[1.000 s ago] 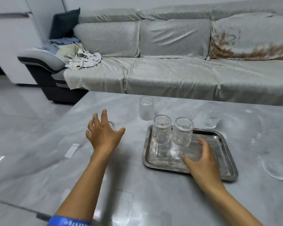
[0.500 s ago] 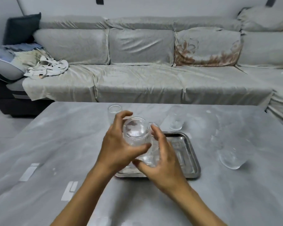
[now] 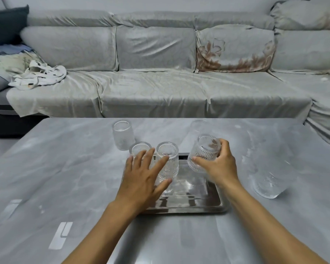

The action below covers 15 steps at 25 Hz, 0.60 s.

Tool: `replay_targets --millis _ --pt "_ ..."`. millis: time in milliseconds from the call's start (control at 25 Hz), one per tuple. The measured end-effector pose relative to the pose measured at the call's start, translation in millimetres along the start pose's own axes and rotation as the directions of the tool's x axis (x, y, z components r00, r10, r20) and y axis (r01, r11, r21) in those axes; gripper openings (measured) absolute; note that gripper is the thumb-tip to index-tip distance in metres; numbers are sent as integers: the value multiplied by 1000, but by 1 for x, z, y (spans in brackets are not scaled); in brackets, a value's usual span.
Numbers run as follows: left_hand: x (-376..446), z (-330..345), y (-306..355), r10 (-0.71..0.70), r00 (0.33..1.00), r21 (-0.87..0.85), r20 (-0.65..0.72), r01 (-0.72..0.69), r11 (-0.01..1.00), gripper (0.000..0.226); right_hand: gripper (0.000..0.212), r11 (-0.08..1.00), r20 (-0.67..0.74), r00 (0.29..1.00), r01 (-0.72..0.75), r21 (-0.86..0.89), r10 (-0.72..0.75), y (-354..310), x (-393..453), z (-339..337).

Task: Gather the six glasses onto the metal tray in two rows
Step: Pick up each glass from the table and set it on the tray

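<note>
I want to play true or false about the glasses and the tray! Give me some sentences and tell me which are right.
1. The right hand holds a ribbed glass tilted above the metal tray. True.
2. All six glasses are on the tray. False: a glass stands on the grey table behind the tray, and another glass sits to the tray's right.
3. The left hand is spread open beside a glass on the tray. True.
4. The tray is made of red plastic. False: it is shiny metal.
5. A sofa stands behind the table. True.
</note>
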<state>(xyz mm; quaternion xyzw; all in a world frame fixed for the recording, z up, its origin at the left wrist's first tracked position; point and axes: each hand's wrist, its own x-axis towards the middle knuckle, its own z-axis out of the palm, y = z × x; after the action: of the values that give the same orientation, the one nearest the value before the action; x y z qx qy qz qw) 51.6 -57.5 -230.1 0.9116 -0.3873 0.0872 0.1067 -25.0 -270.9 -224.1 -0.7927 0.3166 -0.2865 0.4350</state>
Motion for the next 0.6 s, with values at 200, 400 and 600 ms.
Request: replay_targets --millis 200,400,600 --pt "1 5 -4 35 999 68 -3 -35 997 69 82 993 72 994 88 -77 -82 19 4 30" --pt "1 10 -8 41 999 77 -29 -38 996 66 85 979 63 986 163 -120 -156 23 2 41" --pt "-4 10 -5 24 999 86 -29 -21 996 71 108 995 189 979 86 -49 -75 21 -9 29"
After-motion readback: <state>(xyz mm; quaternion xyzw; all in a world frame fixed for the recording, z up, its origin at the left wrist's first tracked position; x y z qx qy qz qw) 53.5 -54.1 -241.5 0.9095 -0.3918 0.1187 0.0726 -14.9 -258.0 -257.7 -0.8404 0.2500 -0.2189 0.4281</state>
